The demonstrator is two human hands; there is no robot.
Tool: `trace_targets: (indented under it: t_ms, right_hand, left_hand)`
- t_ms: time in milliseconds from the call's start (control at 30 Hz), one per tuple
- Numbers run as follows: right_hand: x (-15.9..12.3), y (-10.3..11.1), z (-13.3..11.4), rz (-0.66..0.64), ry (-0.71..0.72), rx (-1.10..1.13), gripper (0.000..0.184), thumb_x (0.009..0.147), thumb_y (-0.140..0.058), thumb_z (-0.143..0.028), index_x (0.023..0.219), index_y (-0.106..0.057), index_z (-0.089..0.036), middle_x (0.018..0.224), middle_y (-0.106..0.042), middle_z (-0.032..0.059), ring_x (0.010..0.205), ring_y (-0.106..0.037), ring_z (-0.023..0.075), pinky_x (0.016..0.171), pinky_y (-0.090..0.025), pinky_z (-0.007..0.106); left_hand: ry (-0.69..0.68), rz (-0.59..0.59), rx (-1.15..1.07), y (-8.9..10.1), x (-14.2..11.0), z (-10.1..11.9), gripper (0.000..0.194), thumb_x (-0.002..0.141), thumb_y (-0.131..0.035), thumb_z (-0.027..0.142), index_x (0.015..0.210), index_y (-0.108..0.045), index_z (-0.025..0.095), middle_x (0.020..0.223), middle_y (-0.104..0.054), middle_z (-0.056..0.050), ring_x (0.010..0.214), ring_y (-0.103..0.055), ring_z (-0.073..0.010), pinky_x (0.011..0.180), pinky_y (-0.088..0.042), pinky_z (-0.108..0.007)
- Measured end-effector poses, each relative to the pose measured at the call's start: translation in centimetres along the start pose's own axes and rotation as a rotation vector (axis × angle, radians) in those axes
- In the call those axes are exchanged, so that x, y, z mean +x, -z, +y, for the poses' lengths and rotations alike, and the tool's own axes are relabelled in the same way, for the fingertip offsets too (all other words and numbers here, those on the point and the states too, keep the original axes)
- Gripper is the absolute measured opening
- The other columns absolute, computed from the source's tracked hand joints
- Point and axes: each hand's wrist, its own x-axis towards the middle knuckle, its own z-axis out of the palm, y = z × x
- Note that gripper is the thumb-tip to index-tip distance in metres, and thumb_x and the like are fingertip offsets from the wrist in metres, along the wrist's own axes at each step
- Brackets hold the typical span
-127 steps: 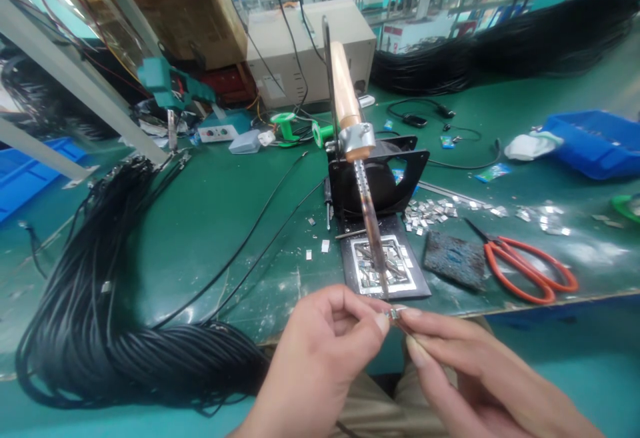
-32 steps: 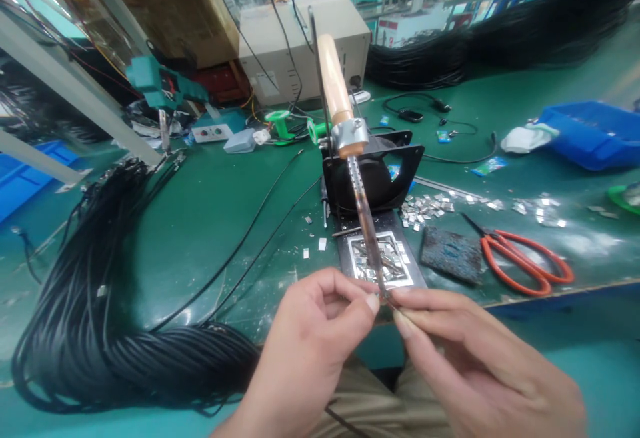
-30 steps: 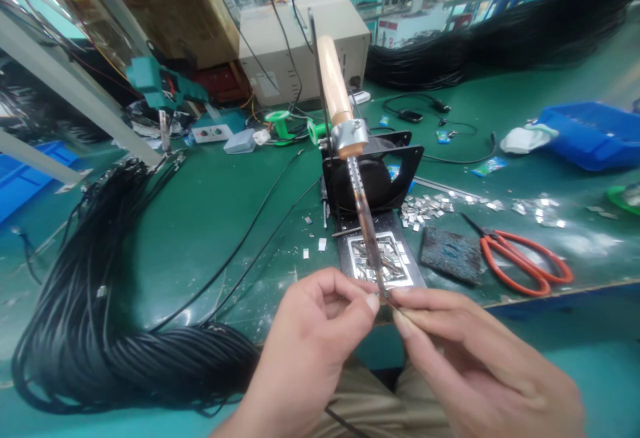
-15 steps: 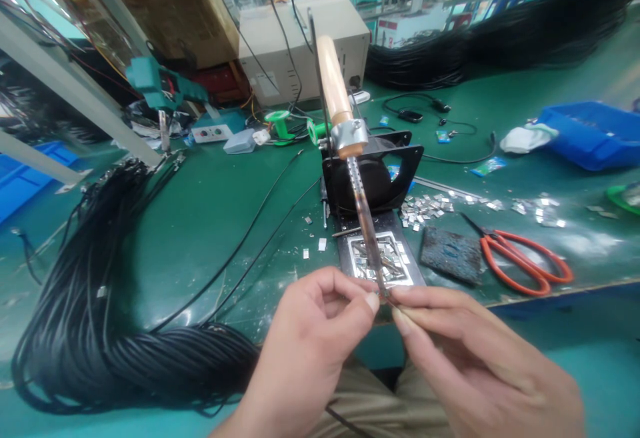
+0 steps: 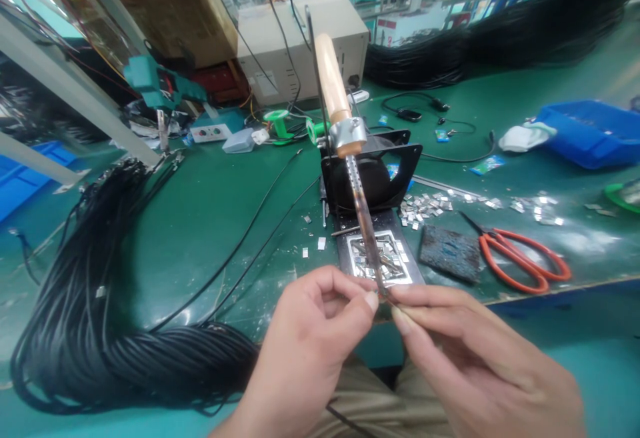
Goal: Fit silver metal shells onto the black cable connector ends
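A soldering iron [image 5: 361, 208] with a wooden handle is clamped upright on a stand, its tip slanting down between my fingers. My left hand [image 5: 320, 331] is closed in a pinch at the left of the tip, on a tiny piece I cannot make out. From the right, my right hand [image 5: 465, 345] pinches with thumb and forefinger something thin and dark beside the tip; its kind is hidden. Below my left hand a black cable [image 5: 347, 419] crosses my lap. Just beyond my fingertips lies a metal tray [image 5: 351, 259] of small metal pieces.
Orange-handled scissors [image 5: 525, 261] and a dark sponge-like pad [image 5: 450, 253] lie at right. Small metal parts [image 5: 425, 210] are scattered behind them. A black fan [image 5: 370, 178] stands behind the iron. A thick cable bundle [image 5: 90, 305] fills the left; a blue bin [image 5: 593, 135] sits far right.
Both hands keep almost the same pinch at the iron's tip. The whole view has shifted very slightly; nothing else has visibly moved.
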Motion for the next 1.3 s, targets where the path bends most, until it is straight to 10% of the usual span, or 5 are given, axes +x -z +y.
trace_targets:
  t_ms: [1300]
  right_hand:
    - [-0.42,-0.38,0.26,0.012,-0.003,0.020,0.019,0.092,-0.073,-0.011,0.094,-0.075,-0.030,0.106,-0.081,-0.0077,0.090,-0.079,0.0080,0.090,-0.060,0.014]
  left_hand:
    - [-0.012,0.018,0.022,-0.03,-0.04,-0.22,0.021,0.090,-0.080,0.026,0.073,-0.069,0.018,0.098,-0.078,-0.002,0.076,-0.067,-0.0114,0.068,-0.049,-0.021]
